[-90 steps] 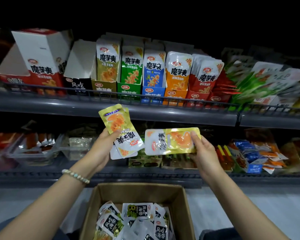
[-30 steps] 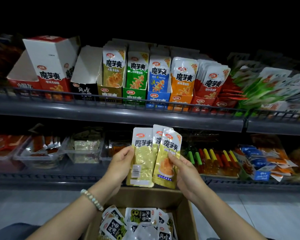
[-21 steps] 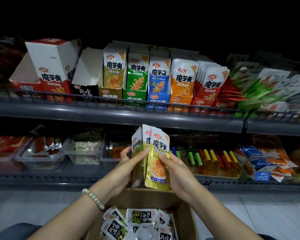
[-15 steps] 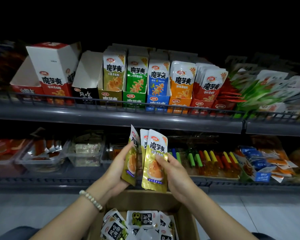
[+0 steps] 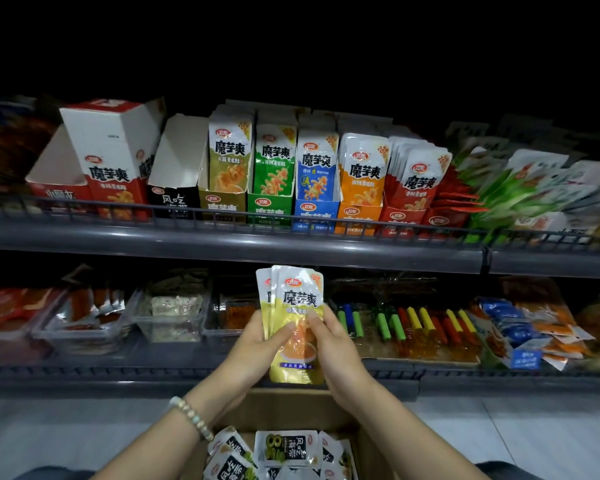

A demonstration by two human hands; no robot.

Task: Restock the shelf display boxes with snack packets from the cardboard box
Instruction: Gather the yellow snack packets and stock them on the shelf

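Centrally, lower frame: yellow snack packets (image 5: 300,299), stacked upright. Left hand (image 5: 253,344) and right hand (image 5: 333,344) each pinch the stack between thumb and fingers, above the cardboard box (image 5: 291,405).

display boxes (image 5: 274,188) row on upper shelf (image 5: 222,237), frame centre; cardboard box (image 5: 291,410) bottom centre; trays (image 5: 167,317) on lower shelf, left.

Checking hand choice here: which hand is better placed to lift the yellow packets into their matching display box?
Probably left: the left hand wraps the yellow packets, the right hand only pinches their right edge, and the yellow display box sits up-left.
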